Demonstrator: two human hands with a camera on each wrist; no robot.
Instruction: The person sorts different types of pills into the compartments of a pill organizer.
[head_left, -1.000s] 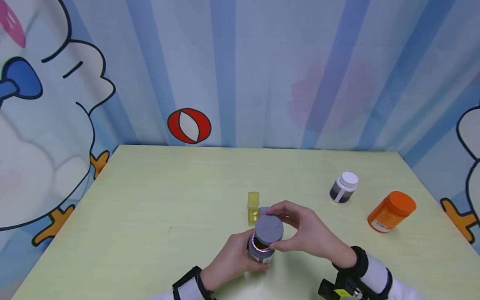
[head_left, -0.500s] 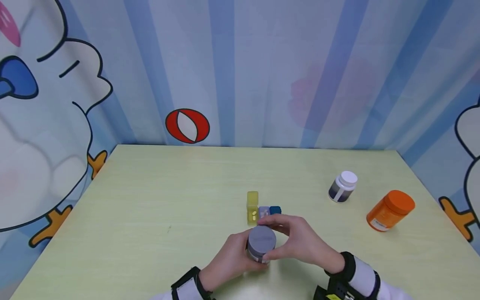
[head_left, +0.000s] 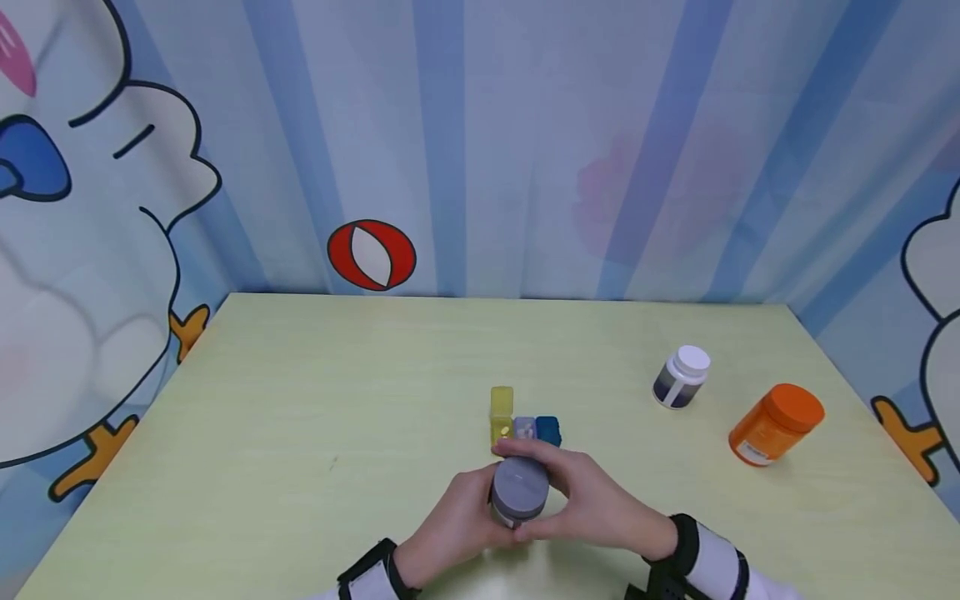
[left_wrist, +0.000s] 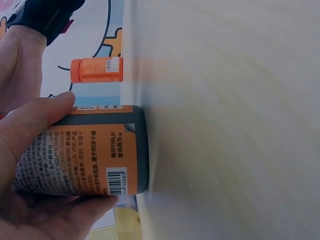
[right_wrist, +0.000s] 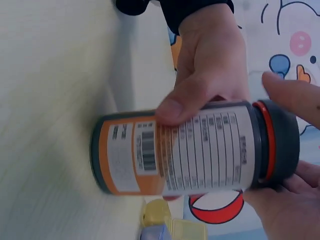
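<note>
A grey-lidded supplement bottle (left_wrist: 75, 155) with an orange and white label stands upright on the table. My left hand (head_left: 461, 512) grips its body from the left, thumb on the near side in the head view. The grey lid (head_left: 521, 487) sits on the bottle's mouth, with a red ring under it in the right wrist view. My right hand (head_left: 592, 504) holds the lid between thumb and fingers. Just beyond the hands lies a small pill box (head_left: 502, 429) with yellow, purple and blue compartments. Its yellow cover is raised, and pale pills show in that compartment.
A white bottle (head_left: 681, 377) with a dark label stands at the back right. Nearer the table's right edge is an orange bottle (head_left: 776, 425) with an orange lid. A blue cartoon-printed curtain (head_left: 525, 150) surrounds the table (head_left: 315, 400).
The right hand has brought the lid down from its tilt above the open mouth onto the bottle. Its fingers have shifted round the lid. The left hand keeps its grip.
</note>
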